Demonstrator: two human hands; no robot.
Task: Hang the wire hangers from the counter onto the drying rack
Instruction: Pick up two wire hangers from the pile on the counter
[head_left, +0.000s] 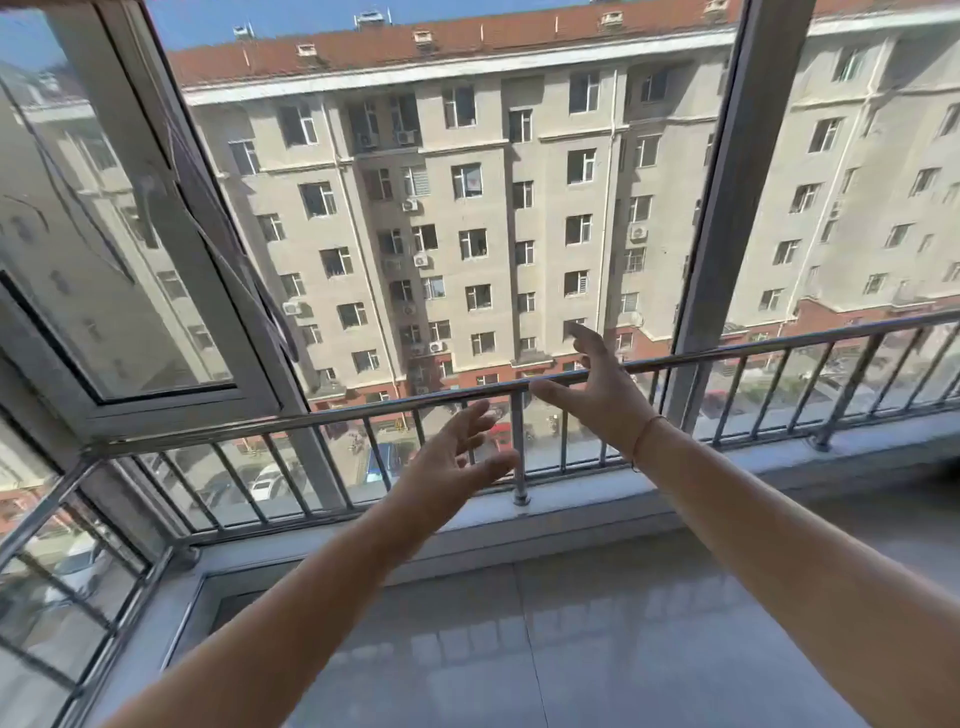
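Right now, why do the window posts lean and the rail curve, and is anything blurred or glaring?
Head view: the wide lens tilts the window post and bows the railing; daylight is bright and even; the glossy counter mirrors the bars; fingers of the left hand and right hand look slightly smeared; the open pane carries hazy reflections.

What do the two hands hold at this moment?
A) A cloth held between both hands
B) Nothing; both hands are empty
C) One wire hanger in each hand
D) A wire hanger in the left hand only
B: the left hand and the right hand both reach forward with fingers spread, and nothing is in either.
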